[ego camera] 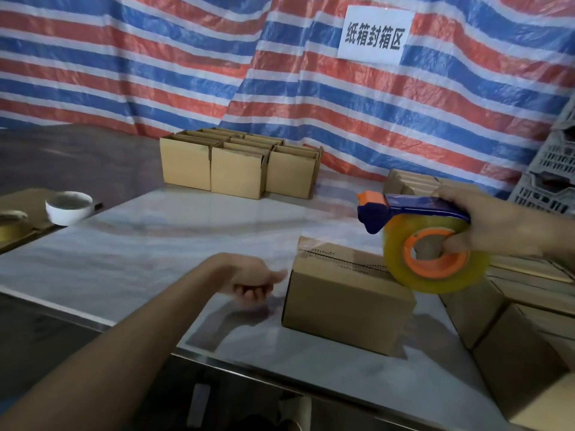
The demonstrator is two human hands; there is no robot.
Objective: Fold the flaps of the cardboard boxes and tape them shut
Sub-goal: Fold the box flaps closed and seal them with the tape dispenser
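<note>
Left hand, fingers loosely curled, empty, just beside small brown cardboard box on pale marbled counter. Box flaps down, clear strip along top seam. Right hand grips blue-and-orange tape dispenser over box's right end. Best: brace box, rub strip ends flat. Open-topped cardboard boxes behind.

Red-white-blue striped tarp, brown boxes

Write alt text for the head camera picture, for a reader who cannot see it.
A person's right hand holds a tape dispenser with a clear roll over a closed cardboard box on a pale table, while the left hand hangs loosely curled beside the box. Open boxes stand at the back before a red, white and blue striped tarp.
</note>
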